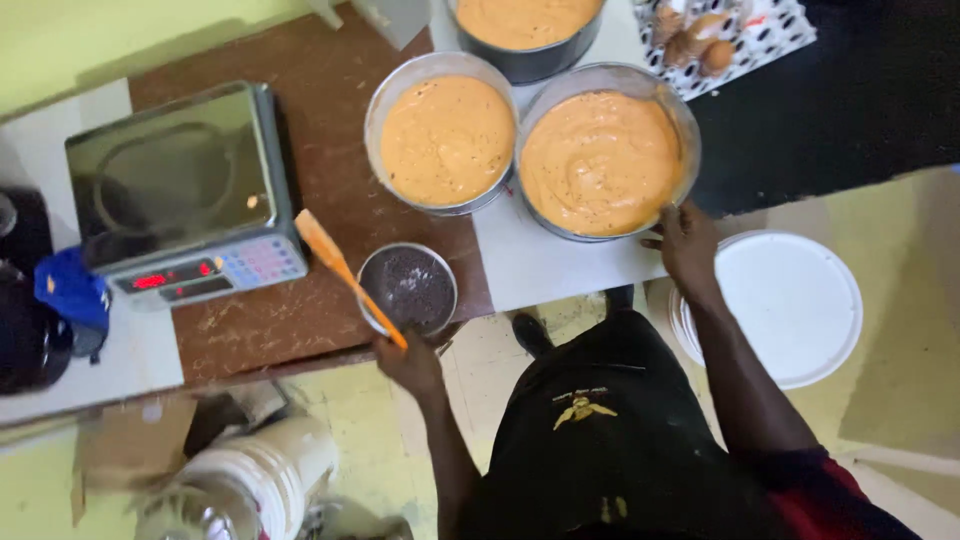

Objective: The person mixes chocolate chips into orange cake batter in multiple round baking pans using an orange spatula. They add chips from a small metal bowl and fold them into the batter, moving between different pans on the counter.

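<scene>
My left hand (408, 362) grips the handle of an orange spatula (340, 270) that slants up to the left, over the rim of a small metal bowl (408, 288) of dark crumbs. My right hand (685, 240) rests on the near rim of a round metal pan (603, 150) filled with orange batter. A second batter pan (443, 135) touches it on the left, and a third pan (525, 30) sits behind them, partly cut off by the top edge.
A steel digital scale (185, 190) stands on the brown table at left. A white bucket lid (790, 305) lies on the floor at right. Eggs in a tray (700, 40) sit at the back. More white buckets (250, 480) stand below the table.
</scene>
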